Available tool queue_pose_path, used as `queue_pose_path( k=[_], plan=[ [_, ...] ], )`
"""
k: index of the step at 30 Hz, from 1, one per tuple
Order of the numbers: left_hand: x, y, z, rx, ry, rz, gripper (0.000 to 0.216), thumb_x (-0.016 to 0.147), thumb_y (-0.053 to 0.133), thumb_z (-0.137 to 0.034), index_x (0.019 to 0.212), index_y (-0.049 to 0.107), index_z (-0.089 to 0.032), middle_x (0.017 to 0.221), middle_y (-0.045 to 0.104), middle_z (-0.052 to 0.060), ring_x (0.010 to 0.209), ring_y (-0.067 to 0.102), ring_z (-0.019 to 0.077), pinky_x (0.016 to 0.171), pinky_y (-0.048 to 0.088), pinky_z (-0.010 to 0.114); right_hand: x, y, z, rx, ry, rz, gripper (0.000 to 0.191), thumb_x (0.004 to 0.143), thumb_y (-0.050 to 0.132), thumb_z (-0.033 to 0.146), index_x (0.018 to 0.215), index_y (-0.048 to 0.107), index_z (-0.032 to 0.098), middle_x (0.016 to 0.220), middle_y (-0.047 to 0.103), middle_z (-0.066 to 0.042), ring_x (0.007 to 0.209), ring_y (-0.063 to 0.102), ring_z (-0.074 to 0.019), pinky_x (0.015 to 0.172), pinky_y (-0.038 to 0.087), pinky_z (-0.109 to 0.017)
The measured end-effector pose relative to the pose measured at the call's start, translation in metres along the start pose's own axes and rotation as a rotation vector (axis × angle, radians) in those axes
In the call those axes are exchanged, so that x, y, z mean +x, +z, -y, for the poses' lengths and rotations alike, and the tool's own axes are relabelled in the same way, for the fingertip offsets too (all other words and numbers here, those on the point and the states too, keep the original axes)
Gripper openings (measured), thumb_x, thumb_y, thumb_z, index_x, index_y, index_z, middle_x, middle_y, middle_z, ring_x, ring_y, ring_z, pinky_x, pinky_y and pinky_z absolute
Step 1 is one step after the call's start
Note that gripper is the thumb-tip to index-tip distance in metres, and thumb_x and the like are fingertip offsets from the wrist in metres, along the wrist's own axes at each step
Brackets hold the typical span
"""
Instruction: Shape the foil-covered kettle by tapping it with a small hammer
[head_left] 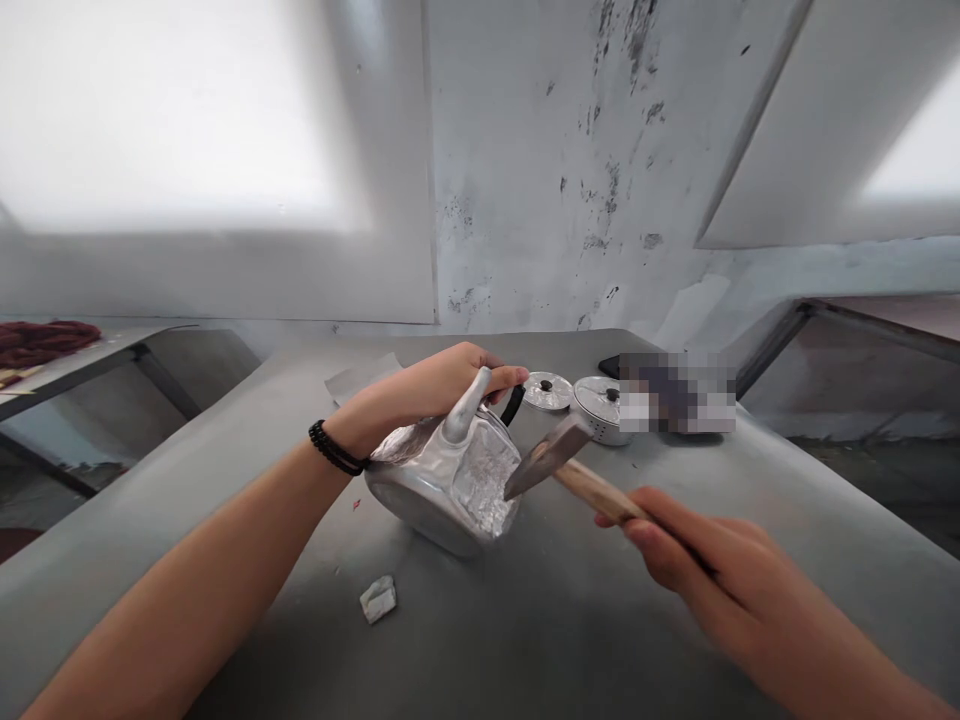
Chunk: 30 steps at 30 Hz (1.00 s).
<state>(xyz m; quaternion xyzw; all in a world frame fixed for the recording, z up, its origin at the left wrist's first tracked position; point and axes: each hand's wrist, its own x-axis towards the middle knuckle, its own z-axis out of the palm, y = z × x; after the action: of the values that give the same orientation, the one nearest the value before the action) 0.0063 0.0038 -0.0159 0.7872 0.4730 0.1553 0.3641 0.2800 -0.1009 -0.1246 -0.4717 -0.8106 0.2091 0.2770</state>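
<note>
Kettle [416,500], just one, apparently touches one hammer [551,457].

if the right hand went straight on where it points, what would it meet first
Probably the silver kettle, met by the hammer leading the right hand; whether they touch now is unclear.

Silver kettle [427,490], black handle [513,406]; tan hammer shaft [596,490]; grey table [510,640].

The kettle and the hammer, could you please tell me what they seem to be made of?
Kettle: probably aluminium, from its silver-grey sheen; one side looks bright and crinkled.
Hammer head: metal, likely steel, from its dull grey, faintly shiny surface.
Hammer handle: apparently wood, from its pale brown colour and matte finish.
</note>
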Motion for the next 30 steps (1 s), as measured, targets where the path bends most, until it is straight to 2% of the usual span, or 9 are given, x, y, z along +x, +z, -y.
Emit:
queue_pose_path(
  k=[3,7,12,17,22,27,30],
  plan=[
    [-0.0002,-0.0006,0.0022,0.007,0.013,0.000,0.050,0.098,0.056,-0.057,0.068,0.038,-0.022,0.066,0.027,-0.004,0.056,0.021,0.0129,0.054,0.022,0.032,-0.0018,-0.0009,0.0002,0.059,0.015,-0.044,0.040,0.113,0.035,0.049,0.106,0.068,0.027,0.056,0.049,0.006,0.043,0.046,-0.0128,0.043,0.035,-0.024],
    [-0.0009,-0.0009,0.0043,0.022,0.055,0.016,0.050,0.099,0.054,-0.058,0.069,0.037,-0.022,0.067,0.026,-0.004,0.056,0.020,0.0130,0.054,0.020,0.032,0.0008,-0.0002,0.0023,0.008,-0.046,0.079,0.040,0.111,0.039,0.047,0.089,0.065,0.026,0.060,0.059,0.004,0.048,0.054,-0.0133,0.048,0.038,-0.025],
    [-0.0008,-0.0003,0.0035,0.016,0.022,0.000,0.050,0.099,0.054,-0.059,0.069,0.038,-0.023,0.067,0.028,-0.003,0.056,0.022,0.0139,0.054,0.022,0.032,0.0014,-0.0021,0.0008,0.051,0.030,-0.032,0.042,0.113,0.034,0.048,0.104,0.068,0.026,0.055,0.049,0.006,0.042,0.047,-0.0128,0.042,0.035,-0.024],
    [-0.0017,0.0008,-0.0005,0.003,0.027,-0.004,0.049,0.099,0.055,-0.056,0.067,0.037,-0.023,0.066,0.027,-0.003,0.056,0.021,0.0141,0.055,0.021,0.032,0.0021,-0.0004,0.0055,-0.029,-0.090,0.055,0.036,0.111,0.041,0.043,0.088,0.063,0.027,0.060,0.062,0.004,0.048,0.058,-0.0141,0.047,0.039,-0.026],
    [-0.0013,0.0009,-0.0006,0.017,-0.024,-0.020,0.050,0.096,0.057,-0.060,0.068,0.040,-0.023,0.066,0.030,-0.003,0.056,0.024,0.0139,0.056,0.023,0.032,0.0016,-0.0001,0.0032,-0.031,-0.049,-0.126,0.036,0.113,0.036,0.043,0.098,0.064,0.027,0.053,0.048,0.007,0.040,0.047,-0.0128,0.042,0.035,-0.025],
    [0.0008,-0.0002,0.0016,0.024,-0.030,-0.009,0.048,0.097,0.057,-0.059,0.069,0.041,-0.022,0.065,0.030,-0.004,0.056,0.023,0.0134,0.055,0.021,0.032,0.0028,0.0021,0.0038,-0.111,-0.128,-0.014,0.031,0.112,0.041,0.039,0.092,0.062,0.027,0.059,0.062,0.006,0.046,0.059,-0.0141,0.046,0.036,-0.026],
    [0.0022,-0.0003,0.0029,0.030,-0.025,-0.014,0.048,0.097,0.056,-0.058,0.069,0.042,-0.022,0.065,0.031,-0.004,0.056,0.024,0.0136,0.056,0.022,0.032,0.0014,0.0022,0.0027,-0.087,-0.087,-0.089,0.030,0.113,0.037,0.039,0.105,0.064,0.028,0.057,0.055,0.007,0.043,0.053,-0.0132,0.045,0.036,-0.025]
  ],
)
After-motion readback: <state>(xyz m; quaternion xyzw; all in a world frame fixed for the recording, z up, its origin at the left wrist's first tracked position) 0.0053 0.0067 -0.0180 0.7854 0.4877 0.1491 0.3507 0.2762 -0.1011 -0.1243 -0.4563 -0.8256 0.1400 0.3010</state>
